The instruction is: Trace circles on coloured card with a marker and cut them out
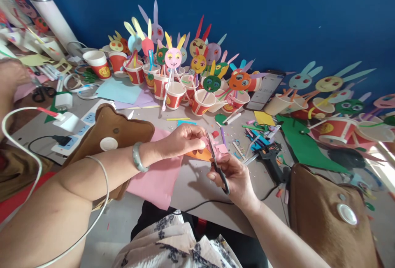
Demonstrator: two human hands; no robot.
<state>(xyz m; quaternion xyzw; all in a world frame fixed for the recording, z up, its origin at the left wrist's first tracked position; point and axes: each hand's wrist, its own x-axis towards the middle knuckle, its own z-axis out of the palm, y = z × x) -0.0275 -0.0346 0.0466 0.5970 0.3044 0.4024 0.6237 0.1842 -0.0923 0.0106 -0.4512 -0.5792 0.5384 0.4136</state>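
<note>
My right hand (233, 176) is closed around the handles of black-handled scissors (215, 159), their blades pointing up and away from me. A small piece of pink paper (210, 142) is pinched in my left hand (185, 138), right beside the blades. Whether the blades are biting into the paper I cannot tell. Beneath my hands lie an orange paper piece (199, 154) and, to the left, a large pink sheet (165, 169). Scraps of coloured paper surround the hands on the table.
Paper cups with rabbit-faced figures (173, 58) line the wall side. A phone (265, 89) leans among them. A black glue gun (273, 159) lies right, near green paper (308, 144). Brown cushions (321, 214) flank me; a power strip (83, 126) is left. Another person's hand (12, 78) shows far left.
</note>
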